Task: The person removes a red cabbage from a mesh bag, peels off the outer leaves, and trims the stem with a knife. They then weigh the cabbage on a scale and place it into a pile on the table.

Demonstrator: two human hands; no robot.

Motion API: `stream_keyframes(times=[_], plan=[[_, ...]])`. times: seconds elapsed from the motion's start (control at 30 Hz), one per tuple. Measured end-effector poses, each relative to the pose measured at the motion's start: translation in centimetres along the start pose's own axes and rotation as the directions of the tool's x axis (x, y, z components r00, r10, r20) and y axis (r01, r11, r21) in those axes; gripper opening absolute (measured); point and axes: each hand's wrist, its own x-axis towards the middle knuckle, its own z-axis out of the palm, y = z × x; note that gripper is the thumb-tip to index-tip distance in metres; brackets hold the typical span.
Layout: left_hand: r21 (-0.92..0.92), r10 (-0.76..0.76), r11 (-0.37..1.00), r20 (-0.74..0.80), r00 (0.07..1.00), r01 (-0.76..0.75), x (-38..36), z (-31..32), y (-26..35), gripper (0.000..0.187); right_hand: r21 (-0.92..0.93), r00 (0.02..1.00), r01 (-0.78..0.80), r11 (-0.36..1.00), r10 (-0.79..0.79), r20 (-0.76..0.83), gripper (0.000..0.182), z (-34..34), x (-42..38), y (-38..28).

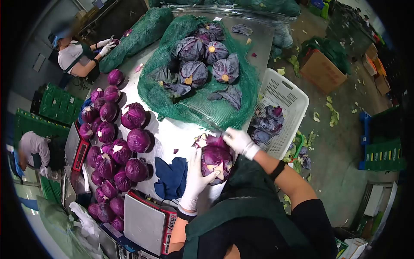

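Note:
My left hand [197, 178], in a white glove, grips a red cabbage [216, 156] at the table's near edge, its thumb across the pale cut leaf bases. At the cabbage's far right side, my gloved right hand [239, 142] is closed on a knife [214, 126], whose dark blade points up and left. Just beyond lies an open green mesh sack [189, 105] with several untrimmed cabbages [192, 73] and loose outer leaves [228, 96] on it. Left of my left hand is a crumpled dark blue cloth [170, 178].
Several trimmed purple cabbages [139, 140] cover the table's left side. A scale [145, 222] stands near left, another scale [77, 151] farther off. On the right, a white crate [297, 101] holds stripped leaves. Leaf scraps litter the floor. Two co-workers [75, 54] are at the left.

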Motion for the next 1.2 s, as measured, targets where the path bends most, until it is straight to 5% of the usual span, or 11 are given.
stream_keyframes(times=[0.17, 0.27, 0.37, 0.47, 0.57, 0.63, 0.83, 0.97, 1.07, 1.13, 1.2], plan=[[-0.294, -0.206, 0.939, -0.074, 0.976, 0.176, -2.6, -1.2, -2.0, 0.088, 0.030, 0.888, -0.421, 0.907, 0.419, -0.191, 0.029, -0.9, 0.1, 6.9], [-0.136, -0.368, 0.924, -0.067, 0.927, 0.357, -3.0, -2.0, 0.1, 0.091, 0.088, 0.973, -0.082, 0.993, 0.099, -0.209, 0.050, -3.1, -3.5, 2.9], [-0.021, -0.123, 0.992, -0.205, 0.971, 0.121, -2.1, 0.4, -0.8, 0.091, 0.037, 0.993, 0.101, 0.994, -0.103, 0.060, 0.067, -2.1, -6.2, -3.9], [-0.120, -0.189, 0.977, -0.120, 0.975, 0.175, -1.0, 0.6, -0.5, 0.094, -0.194, 0.953, 0.039, 0.980, 0.022, 0.302, 0.064, -0.2, -6.5, -5.8], [-0.090, -0.252, 0.966, -0.110, 0.962, 0.242, -0.2, 0.5, 0.6, 0.092, -0.135, 0.929, 0.345, 0.929, -0.359, -0.094, 0.044, 2.9, -3.6, -1.7], [0.044, -0.245, 0.967, -0.112, 0.963, 0.251, 0.5, 0.7, 1.4, 0.091, -0.087, 1.000, -0.002, 0.996, 0.002, 0.006, 0.024, 1.3, -2.0, -2.3], [-0.084, -0.108, 0.992, -0.191, 0.976, 0.094, -3.3, 1.2, -2.9, 0.088, -0.215, 0.955, -0.295, 0.931, 0.293, -0.044, 0.031, 1.6, 3.9, 5.4], [-0.416, -0.520, 0.783, -0.031, 0.854, 0.462, -4.4, -1.3, 0.1, 0.100, -0.278, 0.981, -0.179, 0.944, 0.148, -0.130, 0.054, -3.3, 1.3, -0.7], [0.389, -0.190, 0.901, -0.049, 0.981, 0.194, -1.4, -2.9, 2.3, 0.109, 0.182, 0.990, 0.117, 0.976, -0.130, 0.062, 0.061, -0.4, -3.7, -3.9], [0.335, -0.099, 0.941, 0.153, 0.983, 0.043, 0.5, -2.5, 1.7, 0.105, -0.057, 0.986, 0.137, 0.989, -0.131, 0.101, 0.047, 1.3, -5.2, -6.7], [0.195, -0.045, 0.981, 0.211, 0.976, 0.004, 1.4, -2.6, 0.5, 0.102, 0.099, 0.975, 0.215, 0.972, -0.219, 0.037, 0.035, 2.8, -3.1, -4.4]])
